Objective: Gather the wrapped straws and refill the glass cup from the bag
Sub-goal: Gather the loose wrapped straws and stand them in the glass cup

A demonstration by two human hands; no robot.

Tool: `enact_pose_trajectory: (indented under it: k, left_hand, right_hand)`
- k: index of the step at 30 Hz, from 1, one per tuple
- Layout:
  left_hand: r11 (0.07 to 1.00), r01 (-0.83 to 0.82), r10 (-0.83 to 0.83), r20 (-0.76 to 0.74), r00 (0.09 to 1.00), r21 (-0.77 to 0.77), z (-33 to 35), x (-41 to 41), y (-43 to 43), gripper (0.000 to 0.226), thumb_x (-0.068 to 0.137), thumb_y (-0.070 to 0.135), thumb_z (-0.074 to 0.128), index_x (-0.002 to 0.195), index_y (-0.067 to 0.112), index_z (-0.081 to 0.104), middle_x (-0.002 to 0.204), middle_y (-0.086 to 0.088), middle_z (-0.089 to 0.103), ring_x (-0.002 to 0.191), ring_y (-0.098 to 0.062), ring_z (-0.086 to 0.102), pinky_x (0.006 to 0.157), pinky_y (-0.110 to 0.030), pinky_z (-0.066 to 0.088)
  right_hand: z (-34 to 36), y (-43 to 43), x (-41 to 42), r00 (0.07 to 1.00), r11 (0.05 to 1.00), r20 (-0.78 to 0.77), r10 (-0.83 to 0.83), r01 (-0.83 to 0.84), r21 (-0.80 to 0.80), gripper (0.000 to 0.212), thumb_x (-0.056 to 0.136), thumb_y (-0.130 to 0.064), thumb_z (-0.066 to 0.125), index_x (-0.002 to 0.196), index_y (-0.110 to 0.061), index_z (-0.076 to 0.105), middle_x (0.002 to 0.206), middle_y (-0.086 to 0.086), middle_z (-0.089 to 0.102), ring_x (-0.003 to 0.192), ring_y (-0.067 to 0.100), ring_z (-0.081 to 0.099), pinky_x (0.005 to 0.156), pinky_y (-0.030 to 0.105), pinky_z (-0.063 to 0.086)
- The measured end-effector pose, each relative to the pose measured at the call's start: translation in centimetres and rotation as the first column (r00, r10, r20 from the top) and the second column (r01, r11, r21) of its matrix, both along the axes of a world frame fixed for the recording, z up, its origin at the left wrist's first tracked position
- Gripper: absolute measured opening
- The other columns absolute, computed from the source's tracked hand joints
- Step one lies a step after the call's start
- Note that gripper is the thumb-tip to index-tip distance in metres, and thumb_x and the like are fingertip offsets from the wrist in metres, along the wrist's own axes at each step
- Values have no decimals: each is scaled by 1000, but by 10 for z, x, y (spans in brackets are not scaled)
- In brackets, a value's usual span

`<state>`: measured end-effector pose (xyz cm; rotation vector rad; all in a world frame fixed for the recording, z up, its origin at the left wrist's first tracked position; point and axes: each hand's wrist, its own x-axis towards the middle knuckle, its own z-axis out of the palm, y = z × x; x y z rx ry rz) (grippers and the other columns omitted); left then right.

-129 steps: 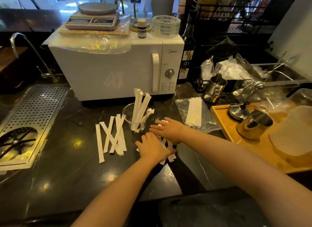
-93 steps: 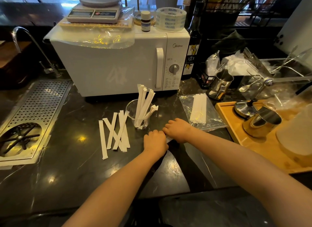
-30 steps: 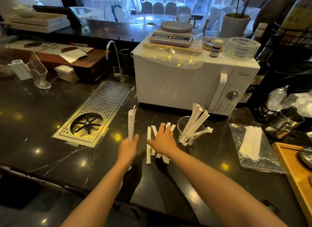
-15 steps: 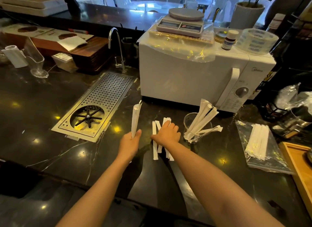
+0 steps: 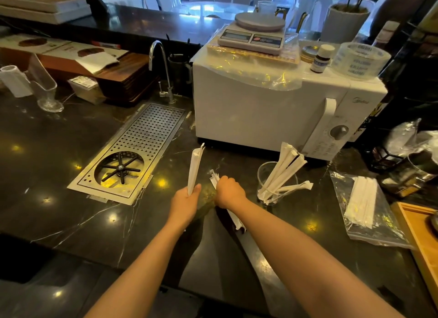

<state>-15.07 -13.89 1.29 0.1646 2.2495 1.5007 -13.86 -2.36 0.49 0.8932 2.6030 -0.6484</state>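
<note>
My left hand [image 5: 184, 202] grips an upright bundle of white paper-wrapped straws [image 5: 195, 169] above the dark counter. My right hand [image 5: 229, 191] is closed around a second bunch of wrapped straws [image 5: 233, 219]; their ends stick out above and below my fist, low over the counter. To the right stands the glass cup [image 5: 265, 175] with several wrapped straws [image 5: 283, 169] leaning in it. Further right a clear plastic bag [image 5: 376, 232] holding more wrapped straws [image 5: 361, 205] lies flat on the counter.
A white microwave [image 5: 260, 109] with a kitchen scale [image 5: 254, 33] on top stands behind the cup. A steel drain grate [image 5: 132, 152] and tap [image 5: 163, 69] are at the left, a wooden tray [image 5: 419, 232] at the right edge, a tall glass [image 5: 45, 88] far left.
My right hand has closed on the loose straws that lay flat on the counter and drawn them into a bunch. My left hand still holds its upright bundle.
</note>
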Motion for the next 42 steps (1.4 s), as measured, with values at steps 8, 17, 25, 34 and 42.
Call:
enact_pose_trajectory:
  k: [8,17,25,34,42]
  left_hand:
    - [1000,-10,11,38,999,-9,2,-3,10,30,92,25,46,67,9,50,56,-5,40,52,-16,39,51,-28,34]
    - [996,59,-65,98,993,66,0,-7,14,32,81,17,64,60,14,41,57,-4,40,52,-15,39,50,-23,37]
    - [973,176,-189,73,979,151,7,-5,23,29,71,13,73,89,12,50,67,0,51,62,-13,52,59,-22,44]
    - [952,198,-216,54,975,233,19,8,37,60,76,6,67,130,7,42,110,-8,55,107,-24,54,94,-41,46]
    - [937,284,-311,115,943,204,16,8,39,45,82,4,60,126,6,47,108,-7,57,108,-23,53,93,-38,46]
  right_hand:
    - [5,1,7,997,995,-7,82,-82,57,28,90,-2,45,117,2,53,123,21,58,113,36,56,89,39,48]
    - [20,18,11,999,973,-21,-45,39,-229,41,85,-8,61,122,4,48,128,22,54,117,35,53,93,37,47]
    - [65,20,25,936,885,-285,-204,52,-463,38,86,-10,60,123,-2,51,130,18,54,122,32,49,100,39,43]
    - [76,7,34,861,834,-399,-315,50,-550,39,86,-13,60,124,-6,52,129,15,56,122,31,52,99,44,46]
    - [71,7,45,835,839,-432,-341,63,-541,39,83,-13,64,120,-5,56,127,15,59,119,32,55,98,44,47]
